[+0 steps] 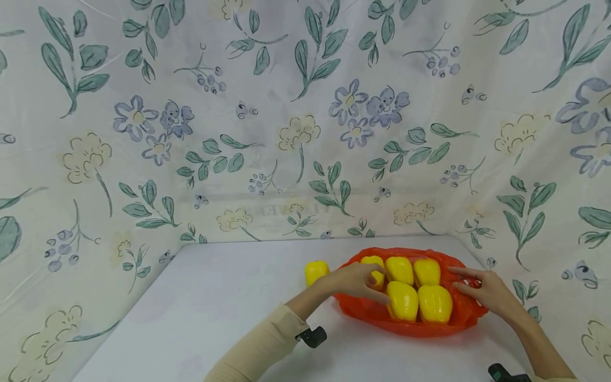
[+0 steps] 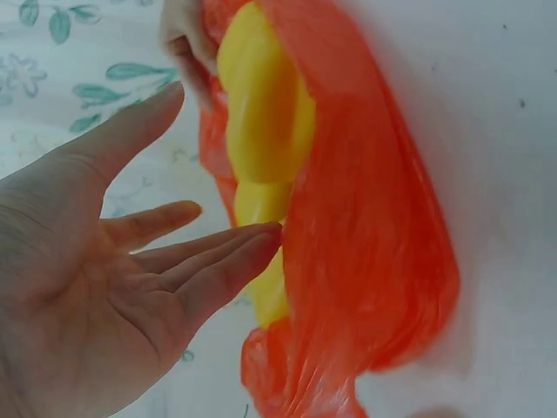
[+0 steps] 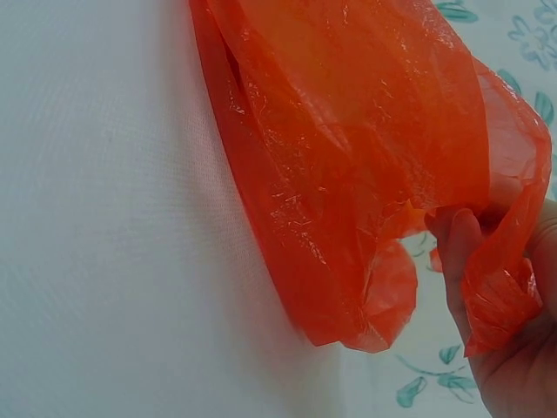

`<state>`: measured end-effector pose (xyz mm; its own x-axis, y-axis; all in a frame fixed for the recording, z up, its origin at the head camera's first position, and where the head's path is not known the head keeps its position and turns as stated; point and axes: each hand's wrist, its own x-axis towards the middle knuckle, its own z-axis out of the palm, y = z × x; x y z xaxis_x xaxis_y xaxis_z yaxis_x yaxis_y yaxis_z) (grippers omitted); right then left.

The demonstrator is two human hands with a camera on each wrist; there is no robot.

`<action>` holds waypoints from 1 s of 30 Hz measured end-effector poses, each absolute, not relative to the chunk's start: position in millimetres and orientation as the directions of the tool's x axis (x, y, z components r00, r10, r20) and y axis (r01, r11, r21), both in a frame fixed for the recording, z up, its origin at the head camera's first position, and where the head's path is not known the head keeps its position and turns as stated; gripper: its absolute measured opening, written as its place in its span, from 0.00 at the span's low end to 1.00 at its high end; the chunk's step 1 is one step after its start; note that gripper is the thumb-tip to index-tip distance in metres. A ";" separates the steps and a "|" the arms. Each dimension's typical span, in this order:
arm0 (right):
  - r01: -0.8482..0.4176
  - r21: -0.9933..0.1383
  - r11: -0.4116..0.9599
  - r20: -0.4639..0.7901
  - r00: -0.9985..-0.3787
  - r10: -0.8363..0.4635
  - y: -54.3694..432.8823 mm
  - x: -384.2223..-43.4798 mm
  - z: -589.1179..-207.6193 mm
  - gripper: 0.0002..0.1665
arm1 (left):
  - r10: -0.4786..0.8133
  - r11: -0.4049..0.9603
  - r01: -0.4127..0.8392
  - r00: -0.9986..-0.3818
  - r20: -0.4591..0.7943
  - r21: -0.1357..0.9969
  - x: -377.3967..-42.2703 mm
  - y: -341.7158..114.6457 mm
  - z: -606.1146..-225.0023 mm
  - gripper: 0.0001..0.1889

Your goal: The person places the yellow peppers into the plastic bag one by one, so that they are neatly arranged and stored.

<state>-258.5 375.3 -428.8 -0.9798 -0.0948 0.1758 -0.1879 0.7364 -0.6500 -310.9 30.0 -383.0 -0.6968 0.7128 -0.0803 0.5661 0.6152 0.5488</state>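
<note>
Several glossy yellow bell peppers (image 1: 435,304) sit in the spread mouth of a thin red plastic bag (image 1: 406,329) on the right part of the table. My left hand (image 1: 355,281) is over the bag's left side, its thumb and fingers spread apart. In the left wrist view, its fingertips reach the bag's edge beside the yellow peppers (image 2: 261,122). At the bag's right end is my right hand (image 1: 494,291), thumb and fingers apart at the plastic. The right wrist view has a loose strip of bag (image 3: 500,305) draped across this hand; part of its fingers is hidden.
One more yellow bell pepper (image 1: 316,272) lies outside the bag, beyond my left forearm. The white table (image 1: 200,307) stretches away to the left. A cloth with printed leaves and flowers (image 1: 286,148) hangs behind and at both sides.
</note>
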 end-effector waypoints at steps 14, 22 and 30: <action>-0.200 -0.653 0.730 0.185 -0.977 -0.103 376.6 -257.8 -428.3 0.31 | 0.694 0.530 0.543 -0.719 0.035 0.651 -325.2 -49.2 -362.8 0.32; -0.165 -0.659 0.733 0.154 -0.985 -0.083 376.1 -258.9 -428.5 0.33 | 0.656 0.514 0.534 -0.749 0.093 0.671 -333.4 -82.3 -367.3 0.31; -0.168 -0.672 0.721 0.144 -0.985 -0.095 374.8 -258.7 -428.8 0.33 | 0.634 0.499 0.547 -0.759 0.147 0.672 -338.0 -104.1 -377.9 0.32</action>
